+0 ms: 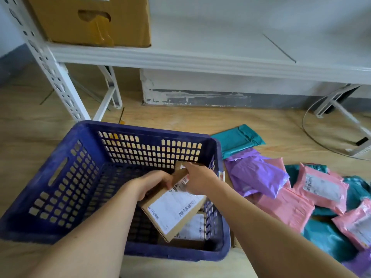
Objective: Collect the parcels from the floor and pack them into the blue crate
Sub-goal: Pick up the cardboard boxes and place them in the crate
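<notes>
Cardboard box point(174, 209) hangs tilted inside the right side of the blue crate point(140, 128). The left hand point(153, 183) curls round its left edge and the right hand point(198, 180) grips its far end. Released crooked, it could wedge against the second box point(192, 229) beneath, wasting room. Further right, plastic mailers point(281, 205) lie on the floor.

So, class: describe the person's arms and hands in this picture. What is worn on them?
Both are bare. The left hand and right hand wear no gloves, and no sleeve, watch or bracelet shows on either arm in view.
</notes>
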{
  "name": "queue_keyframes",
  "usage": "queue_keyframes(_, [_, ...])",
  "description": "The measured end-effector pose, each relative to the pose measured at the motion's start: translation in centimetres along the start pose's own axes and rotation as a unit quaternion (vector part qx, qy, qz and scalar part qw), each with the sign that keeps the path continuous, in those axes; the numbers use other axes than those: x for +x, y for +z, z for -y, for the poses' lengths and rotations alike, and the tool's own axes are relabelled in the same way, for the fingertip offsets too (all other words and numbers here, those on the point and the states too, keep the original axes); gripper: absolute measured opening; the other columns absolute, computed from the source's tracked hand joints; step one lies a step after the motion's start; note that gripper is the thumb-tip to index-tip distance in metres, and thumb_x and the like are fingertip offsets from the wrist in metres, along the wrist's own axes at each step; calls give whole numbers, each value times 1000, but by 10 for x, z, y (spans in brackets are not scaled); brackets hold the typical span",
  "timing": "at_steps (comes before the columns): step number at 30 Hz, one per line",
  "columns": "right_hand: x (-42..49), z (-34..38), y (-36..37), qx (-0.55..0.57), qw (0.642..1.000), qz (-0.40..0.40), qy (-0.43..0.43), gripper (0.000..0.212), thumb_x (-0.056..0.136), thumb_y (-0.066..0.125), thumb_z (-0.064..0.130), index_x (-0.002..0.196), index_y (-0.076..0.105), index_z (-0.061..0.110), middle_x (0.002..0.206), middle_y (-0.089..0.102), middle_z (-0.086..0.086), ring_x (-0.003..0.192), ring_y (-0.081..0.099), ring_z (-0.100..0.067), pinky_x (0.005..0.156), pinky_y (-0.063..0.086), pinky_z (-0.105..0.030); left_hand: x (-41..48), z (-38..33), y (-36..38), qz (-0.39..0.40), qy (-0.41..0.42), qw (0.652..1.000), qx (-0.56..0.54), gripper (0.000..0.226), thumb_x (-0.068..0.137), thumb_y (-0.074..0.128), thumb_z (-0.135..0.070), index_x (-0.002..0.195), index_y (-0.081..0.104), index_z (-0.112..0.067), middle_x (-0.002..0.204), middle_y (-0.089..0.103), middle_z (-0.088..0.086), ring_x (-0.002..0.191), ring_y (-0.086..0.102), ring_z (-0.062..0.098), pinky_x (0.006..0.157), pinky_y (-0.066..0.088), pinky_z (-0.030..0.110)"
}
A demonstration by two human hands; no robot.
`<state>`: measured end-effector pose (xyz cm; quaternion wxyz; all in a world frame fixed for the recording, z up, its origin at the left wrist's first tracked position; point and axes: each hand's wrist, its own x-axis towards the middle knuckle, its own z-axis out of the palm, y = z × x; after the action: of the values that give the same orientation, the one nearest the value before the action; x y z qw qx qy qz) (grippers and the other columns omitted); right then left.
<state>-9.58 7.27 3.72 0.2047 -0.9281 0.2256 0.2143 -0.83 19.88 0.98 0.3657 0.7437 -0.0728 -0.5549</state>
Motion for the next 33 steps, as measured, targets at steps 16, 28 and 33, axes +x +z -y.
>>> queue_keyframes(16, [13, -3, -5, 214, 971, -68, 79, 42, 91, 42, 11, 132, 47, 14, 106, 57, -5, 88, 58, -21, 66, 47, -27, 5, 15, -14, -70, 36, 983, -168, 84, 62, 66, -13, 134, 33, -42, 123, 53, 14, 111, 52, 35, 96, 44, 54])
queue_keyframes(28, [16, -2, 0, 194, 976, -47, 85, 35, 93, 38, 8, 125, 53, 6, 104, 58, -8, 85, 50, -19, 65, 41, -26, 4, 16, -11, -61, 14, 972, -225, 48, 77, 58, -9, 124, 49, -14, 115, 61, 16, 105, 58, 33, 83, 52, 51])
queue_keyframes(33, [17, -1, 1, 146, 989, -13, 33, 33, 95, 37, 9, 117, 62, 11, 104, 62, -9, 85, 58, -19, 69, 47, -25, 2, 20, -9, -48, -15, 968, -245, 41, 80, 65, -17, 120, 55, -12, 113, 64, 15, 104, 61, 31, 74, 54, 46])
